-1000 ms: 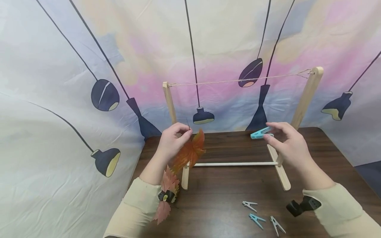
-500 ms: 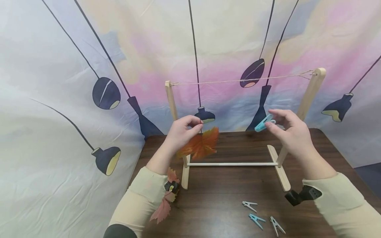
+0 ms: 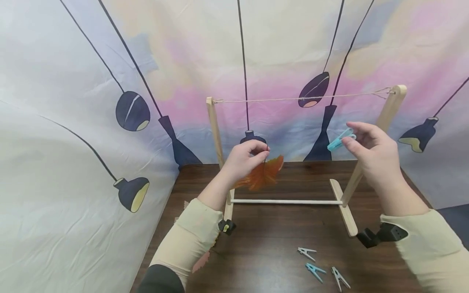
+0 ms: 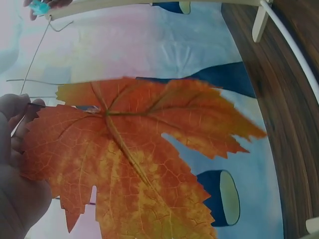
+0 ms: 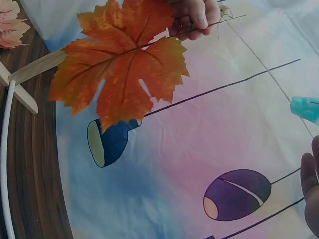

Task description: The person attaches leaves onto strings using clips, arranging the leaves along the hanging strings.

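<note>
My left hand (image 3: 243,160) pinches the thin stem of an orange artificial maple leaf (image 3: 261,175). The leaf hangs below the fingertips, and its veined face fills much of the left wrist view (image 4: 144,149). Farther right, my right hand (image 3: 379,156) holds a light-blue clothespin (image 3: 340,140) between thumb and fingers; only its end (image 5: 305,109) shows in the right wrist view. Both hands are lower in the head view than the string (image 3: 278,99), which is tied between two wooden posts. Neither the leaf nor the clothespin appears to touch the string.
A wooden frame with a white crossbar (image 3: 286,201) stands on the dark wood table (image 3: 264,244). Several loose clothespins (image 3: 316,272) lie at the front. Pinkish leaves (image 3: 200,262) are partly hidden under my left sleeve. Behind hangs a cloth backdrop printed with lamps.
My left hand has moved right and slightly up with the leaf, which has swung round below it. My right hand has risen and shifted right with the clothespin.
</note>
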A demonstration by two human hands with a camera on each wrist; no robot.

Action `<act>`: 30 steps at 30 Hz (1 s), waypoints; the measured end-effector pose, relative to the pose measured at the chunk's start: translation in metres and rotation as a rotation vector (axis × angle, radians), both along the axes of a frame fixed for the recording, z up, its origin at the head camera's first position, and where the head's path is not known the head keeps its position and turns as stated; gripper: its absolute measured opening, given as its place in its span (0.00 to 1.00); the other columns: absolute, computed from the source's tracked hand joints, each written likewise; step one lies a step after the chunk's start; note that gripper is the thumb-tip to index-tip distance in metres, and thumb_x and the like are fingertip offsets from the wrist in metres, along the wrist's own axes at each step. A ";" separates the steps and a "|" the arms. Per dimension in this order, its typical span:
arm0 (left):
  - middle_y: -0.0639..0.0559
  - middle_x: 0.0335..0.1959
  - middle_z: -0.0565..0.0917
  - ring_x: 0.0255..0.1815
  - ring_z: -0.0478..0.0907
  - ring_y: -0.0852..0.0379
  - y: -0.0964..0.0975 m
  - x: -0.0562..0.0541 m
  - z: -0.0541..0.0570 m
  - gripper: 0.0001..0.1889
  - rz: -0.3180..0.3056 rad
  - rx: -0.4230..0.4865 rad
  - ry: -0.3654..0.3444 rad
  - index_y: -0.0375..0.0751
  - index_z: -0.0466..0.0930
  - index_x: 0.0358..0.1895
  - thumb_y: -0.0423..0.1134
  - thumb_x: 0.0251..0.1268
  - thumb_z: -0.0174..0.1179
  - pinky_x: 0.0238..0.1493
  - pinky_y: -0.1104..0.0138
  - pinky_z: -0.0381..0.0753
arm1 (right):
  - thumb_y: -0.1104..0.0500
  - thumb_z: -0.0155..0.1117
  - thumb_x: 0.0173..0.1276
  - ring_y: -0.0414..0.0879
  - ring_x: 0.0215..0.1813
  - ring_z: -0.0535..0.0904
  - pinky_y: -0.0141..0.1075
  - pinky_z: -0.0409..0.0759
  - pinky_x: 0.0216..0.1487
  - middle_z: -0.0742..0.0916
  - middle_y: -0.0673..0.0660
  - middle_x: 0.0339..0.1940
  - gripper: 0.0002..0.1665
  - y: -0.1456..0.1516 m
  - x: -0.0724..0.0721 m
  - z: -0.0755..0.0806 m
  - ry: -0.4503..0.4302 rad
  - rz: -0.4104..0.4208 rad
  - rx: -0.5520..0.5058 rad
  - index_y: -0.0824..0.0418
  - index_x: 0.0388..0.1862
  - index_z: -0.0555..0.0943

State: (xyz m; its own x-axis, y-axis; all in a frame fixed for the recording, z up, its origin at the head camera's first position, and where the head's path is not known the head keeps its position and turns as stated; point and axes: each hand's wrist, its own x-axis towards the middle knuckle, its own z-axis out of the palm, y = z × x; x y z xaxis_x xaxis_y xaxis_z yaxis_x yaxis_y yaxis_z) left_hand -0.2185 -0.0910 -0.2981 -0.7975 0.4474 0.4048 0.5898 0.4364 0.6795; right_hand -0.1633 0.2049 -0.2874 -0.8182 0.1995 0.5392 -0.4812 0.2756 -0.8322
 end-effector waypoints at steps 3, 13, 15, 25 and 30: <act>0.56 0.39 0.82 0.38 0.77 0.62 0.005 0.000 -0.001 0.06 -0.012 -0.001 0.003 0.42 0.82 0.41 0.36 0.65 0.59 0.40 0.71 0.77 | 0.70 0.65 0.60 0.37 0.35 0.73 0.20 0.72 0.38 0.81 0.45 0.31 0.21 0.000 -0.002 0.004 0.013 0.006 -0.045 0.58 0.52 0.82; 0.56 0.40 0.82 0.38 0.77 0.64 0.022 -0.002 -0.003 0.07 -0.047 -0.016 -0.031 0.43 0.82 0.42 0.38 0.65 0.59 0.40 0.73 0.76 | 0.70 0.65 0.60 0.38 0.35 0.72 0.22 0.71 0.38 0.82 0.47 0.29 0.17 0.005 -0.004 0.016 0.074 0.067 -0.201 0.62 0.50 0.83; 0.56 0.40 0.82 0.38 0.77 0.64 0.026 -0.003 -0.004 0.07 -0.047 -0.024 -0.029 0.43 0.82 0.43 0.38 0.65 0.59 0.39 0.73 0.76 | 0.72 0.64 0.59 0.39 0.34 0.72 0.22 0.72 0.38 0.82 0.49 0.29 0.17 0.005 -0.005 0.018 0.102 0.115 -0.269 0.64 0.49 0.83; 0.57 0.38 0.83 0.40 0.77 0.65 0.050 -0.011 0.000 0.08 -0.062 -0.117 -0.002 0.43 0.81 0.44 0.39 0.65 0.59 0.44 0.76 0.74 | 0.79 0.60 0.57 0.42 0.34 0.71 0.23 0.74 0.34 0.80 0.55 0.30 0.16 0.009 -0.010 0.030 0.205 0.247 -0.506 0.72 0.44 0.81; 0.59 0.33 0.82 0.37 0.76 0.65 0.059 -0.014 0.001 0.06 -0.069 -0.115 0.016 0.44 0.82 0.40 0.39 0.65 0.58 0.41 0.77 0.73 | 0.80 0.58 0.58 0.42 0.35 0.71 0.23 0.74 0.34 0.80 0.56 0.30 0.15 0.013 -0.011 0.032 0.194 0.256 -0.519 0.74 0.44 0.81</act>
State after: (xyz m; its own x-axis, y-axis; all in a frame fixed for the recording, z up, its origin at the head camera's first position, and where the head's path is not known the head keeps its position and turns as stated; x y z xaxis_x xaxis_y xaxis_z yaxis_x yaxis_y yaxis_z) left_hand -0.2324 -0.0320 -0.2972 -0.7567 0.5455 0.3604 0.6319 0.4687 0.6173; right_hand -0.1742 0.2182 -0.2551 -0.7712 0.2862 0.5686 -0.6352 -0.2871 -0.7171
